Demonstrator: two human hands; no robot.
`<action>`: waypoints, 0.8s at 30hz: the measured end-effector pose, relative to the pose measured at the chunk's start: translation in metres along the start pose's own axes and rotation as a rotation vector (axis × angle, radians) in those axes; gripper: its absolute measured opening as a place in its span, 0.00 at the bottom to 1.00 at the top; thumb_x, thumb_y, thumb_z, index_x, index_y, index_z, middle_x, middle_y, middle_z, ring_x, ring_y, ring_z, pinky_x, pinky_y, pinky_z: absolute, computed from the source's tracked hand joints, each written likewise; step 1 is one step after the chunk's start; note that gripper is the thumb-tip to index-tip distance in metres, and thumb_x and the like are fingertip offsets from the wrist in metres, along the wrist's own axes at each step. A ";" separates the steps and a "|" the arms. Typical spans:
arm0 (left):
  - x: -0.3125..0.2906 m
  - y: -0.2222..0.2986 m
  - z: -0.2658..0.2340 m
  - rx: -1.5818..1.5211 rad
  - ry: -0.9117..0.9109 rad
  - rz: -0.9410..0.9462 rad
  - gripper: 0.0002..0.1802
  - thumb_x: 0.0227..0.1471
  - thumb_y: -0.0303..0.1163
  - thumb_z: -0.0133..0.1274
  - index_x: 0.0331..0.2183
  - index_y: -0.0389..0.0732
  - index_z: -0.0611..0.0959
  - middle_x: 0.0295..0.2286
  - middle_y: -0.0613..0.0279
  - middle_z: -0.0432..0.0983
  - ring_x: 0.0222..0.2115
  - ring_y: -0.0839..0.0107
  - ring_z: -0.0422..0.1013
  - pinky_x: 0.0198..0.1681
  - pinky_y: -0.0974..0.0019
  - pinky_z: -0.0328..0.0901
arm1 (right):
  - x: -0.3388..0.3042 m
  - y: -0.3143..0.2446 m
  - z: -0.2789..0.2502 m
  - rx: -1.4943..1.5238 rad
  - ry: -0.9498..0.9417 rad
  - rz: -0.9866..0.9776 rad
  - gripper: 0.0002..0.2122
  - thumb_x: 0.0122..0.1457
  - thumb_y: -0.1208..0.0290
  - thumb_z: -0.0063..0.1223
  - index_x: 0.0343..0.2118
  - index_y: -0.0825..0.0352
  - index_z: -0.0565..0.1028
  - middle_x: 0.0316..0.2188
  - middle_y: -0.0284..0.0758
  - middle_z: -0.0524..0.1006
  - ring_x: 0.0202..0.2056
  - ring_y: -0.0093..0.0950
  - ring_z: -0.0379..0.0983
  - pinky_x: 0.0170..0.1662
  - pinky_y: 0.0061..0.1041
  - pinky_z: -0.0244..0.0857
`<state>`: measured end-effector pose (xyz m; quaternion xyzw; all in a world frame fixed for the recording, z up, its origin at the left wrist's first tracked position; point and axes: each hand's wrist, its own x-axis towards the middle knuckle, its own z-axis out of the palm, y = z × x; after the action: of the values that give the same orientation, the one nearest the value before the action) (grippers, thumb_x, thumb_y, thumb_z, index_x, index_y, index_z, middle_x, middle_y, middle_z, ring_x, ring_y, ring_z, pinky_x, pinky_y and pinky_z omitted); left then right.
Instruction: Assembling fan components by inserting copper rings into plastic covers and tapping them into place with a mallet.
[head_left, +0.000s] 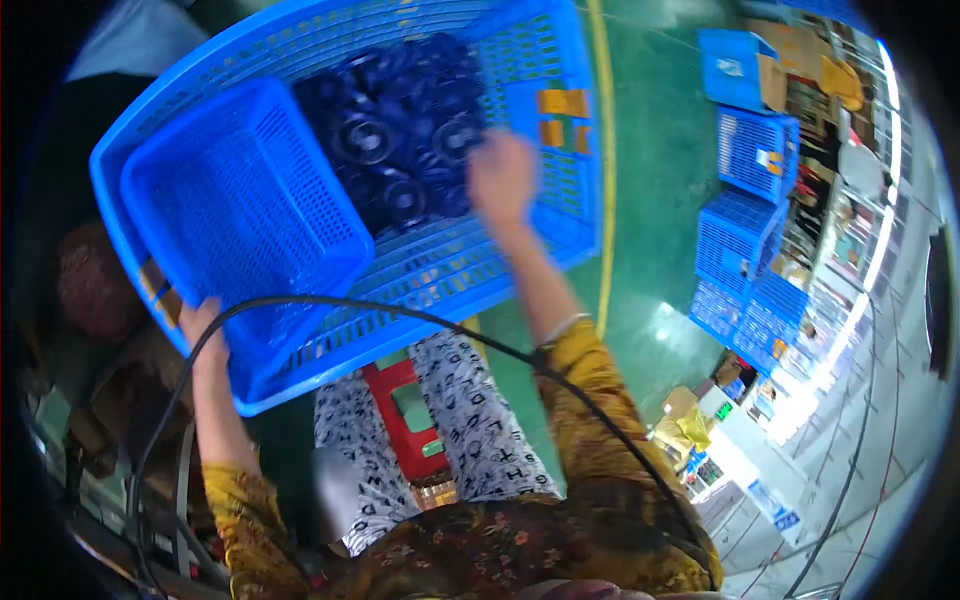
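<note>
A large blue plastic crate [597, 170] with slotted walls stands in front of me. Inside it, toward the left, a smaller blue basket [215, 200] sits tilted, and no parts show in it. My left hand [203, 328] is closed around the smaller basket's near left rim, next to the crate's edge. Many dark blue, round, ring-like parts [400, 130] are heaped in the crate's middle. Over the right side of this heap is my right hand [503, 180], smeared by motion. Its fingers and anything in them cannot be made out.
A black cable [400, 308] arcs across the view above both forearms. Under my legs is a red stool [400, 420]. To the right, a yellow line [607, 200] runs along the green floor [650, 180], and blue crates [740, 235] are stacked beyond it.
</note>
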<state>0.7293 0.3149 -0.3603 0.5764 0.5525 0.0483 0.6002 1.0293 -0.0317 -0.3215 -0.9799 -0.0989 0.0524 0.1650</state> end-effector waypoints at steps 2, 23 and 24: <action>0.007 0.008 0.028 0.521 0.065 0.210 0.26 0.41 0.21 0.47 0.48 0.35 0.73 0.37 0.49 0.77 0.37 0.55 0.73 0.44 0.60 0.66 | 0.030 0.065 -0.029 -0.164 0.377 -0.229 0.09 0.49 0.69 0.54 0.32 0.68 0.74 0.31 0.45 0.73 0.36 0.46 0.68 0.38 0.42 0.62; -0.026 -0.041 0.193 0.840 0.193 0.078 0.41 0.40 0.23 0.47 0.55 0.19 0.52 0.55 0.28 0.52 0.59 0.40 0.49 0.63 0.54 0.42 | 0.072 0.139 -0.061 0.709 -0.434 0.581 0.10 0.53 0.64 0.57 0.28 0.68 0.76 0.21 0.30 0.76 0.22 0.18 0.68 0.27 0.19 0.62; -0.025 -0.043 0.201 0.841 0.205 0.116 0.41 0.40 0.22 0.46 0.55 0.19 0.52 0.55 0.28 0.52 0.59 0.41 0.47 0.63 0.54 0.42 | 0.075 0.143 -0.062 0.691 -0.436 0.577 0.10 0.53 0.64 0.57 0.28 0.68 0.76 0.21 0.30 0.76 0.22 0.18 0.68 0.27 0.19 0.62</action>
<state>0.8396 0.1544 -0.4319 0.7930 0.5476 -0.0904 0.2514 1.1366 -0.1680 -0.3161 -0.8217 0.1672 0.3290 0.4344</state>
